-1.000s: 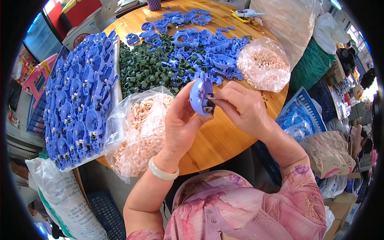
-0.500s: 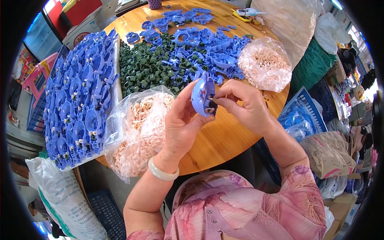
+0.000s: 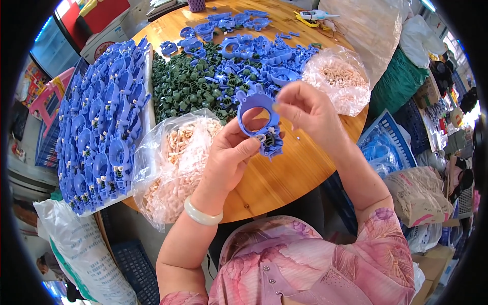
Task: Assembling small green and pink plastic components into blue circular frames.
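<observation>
My left hand (image 3: pixel 231 155) grips a blue plastic ring-shaped part (image 3: pixel 259 119) from below, holding it upright over the round wooden table (image 3: pixel 284 178). A small dark green piece sits in the part's lower end. My right hand (image 3: pixel 305 109) is just right of the ring's top edge, fingertips pinched together close to it. Whether they pinch something is too small to tell. A pale bangle (image 3: pixel 202 212) circles my left wrist.
A clear bag of pale pink small pieces (image 3: pixel 173 162) lies left of my hands, another such bag (image 3: pixel 343 79) at the right. Loose green pieces (image 3: pixel 185 86) and blue parts (image 3: pixel 254 48) cover the table's far half. Assembled blue parts (image 3: pixel 99 127) are stacked at the left.
My left hand has turned the blue part so its ring faces the camera. My right hand has come off the part's lower end and risen to its upper right edge.
</observation>
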